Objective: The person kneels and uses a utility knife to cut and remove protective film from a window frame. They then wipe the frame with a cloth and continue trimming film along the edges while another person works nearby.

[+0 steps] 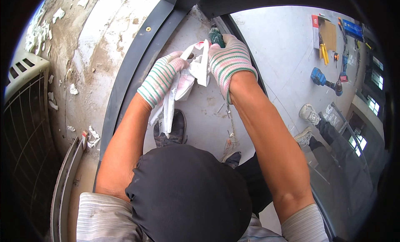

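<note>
My left hand (162,76), in a white knit glove with green and pink stripes, is closed on a crumpled white sheet (185,86) that looks like plastic film. Folded strips of it hang toward a dark shoe (170,127), and a bit of red shows at its top. My right hand (233,58), gloved alike, wraps round a dark green tool (216,35) with a greyish tip pointing into the far corner of the dark frame. The glove hides most of that tool. Part of the white sheet lies against the right glove's fingers.
A dark metal frame (125,79) curves along the left, with a screw in it. Beyond the glass on the right lie a blue cordless drill (318,76), a cardboard piece (328,36) and other tools. White debris (74,89) and a vented unit (27,71) are at left.
</note>
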Tool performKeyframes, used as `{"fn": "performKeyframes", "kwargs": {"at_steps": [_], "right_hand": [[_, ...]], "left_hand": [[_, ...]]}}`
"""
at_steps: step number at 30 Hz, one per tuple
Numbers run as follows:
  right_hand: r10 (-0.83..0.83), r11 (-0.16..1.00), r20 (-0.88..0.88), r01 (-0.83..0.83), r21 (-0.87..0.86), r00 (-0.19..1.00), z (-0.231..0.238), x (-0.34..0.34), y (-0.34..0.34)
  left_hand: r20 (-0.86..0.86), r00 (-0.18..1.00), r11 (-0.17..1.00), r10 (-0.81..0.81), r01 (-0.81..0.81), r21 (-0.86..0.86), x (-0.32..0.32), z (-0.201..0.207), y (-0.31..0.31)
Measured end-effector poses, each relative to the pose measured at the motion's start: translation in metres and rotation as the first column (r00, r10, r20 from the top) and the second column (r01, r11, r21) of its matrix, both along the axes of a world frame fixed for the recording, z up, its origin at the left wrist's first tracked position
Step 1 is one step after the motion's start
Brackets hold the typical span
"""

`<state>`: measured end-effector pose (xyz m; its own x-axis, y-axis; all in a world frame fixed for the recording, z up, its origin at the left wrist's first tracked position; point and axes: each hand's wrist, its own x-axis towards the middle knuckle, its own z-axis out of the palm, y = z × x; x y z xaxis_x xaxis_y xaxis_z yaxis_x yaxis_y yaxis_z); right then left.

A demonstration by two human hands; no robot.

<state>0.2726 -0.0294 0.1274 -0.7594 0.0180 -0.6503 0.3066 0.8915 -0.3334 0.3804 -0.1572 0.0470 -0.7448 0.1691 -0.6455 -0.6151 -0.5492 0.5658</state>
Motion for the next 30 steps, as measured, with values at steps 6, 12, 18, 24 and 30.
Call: {"fn": "performKeyframes", "kwargs": {"at_steps": [6, 12, 18, 24, 30], "right_hand": [[-0.017, 0.999, -0.075, 0.015, -0.033, 0.997, 0.016, 0.006, 0.003], [-0.055, 0.996, -0.06, 0.051, -0.077, 0.997, 0.027, 0.01, 0.003], [-0.027, 0.993, -0.186, 0.004, -0.122, 0.982, 0.019, 0.019, 0.015], [-0.005, 0.98, -0.24, -0.042, -0.192, 0.971, 0.024, 0.035, 0.037], [0.101, 0.991, -0.284, -0.123, -0.061, 0.954, 0.028, 0.033, 0.074]], "left_hand": [[-0.044, 0.999, 0.999, -0.018, 0.017, -0.027, -0.001, -0.001, 0.001], [-0.093, 0.996, 0.996, 0.008, -0.016, -0.091, 0.002, -0.003, 0.005], [-0.031, 0.999, 1.0, 0.016, -0.016, -0.005, -0.001, 0.007, 0.004], [-0.031, 0.998, 0.996, 0.058, -0.056, 0.069, -0.005, 0.014, 0.0], [-0.001, 1.0, 0.997, 0.003, -0.003, 0.075, -0.01, 0.009, -0.006]]}}
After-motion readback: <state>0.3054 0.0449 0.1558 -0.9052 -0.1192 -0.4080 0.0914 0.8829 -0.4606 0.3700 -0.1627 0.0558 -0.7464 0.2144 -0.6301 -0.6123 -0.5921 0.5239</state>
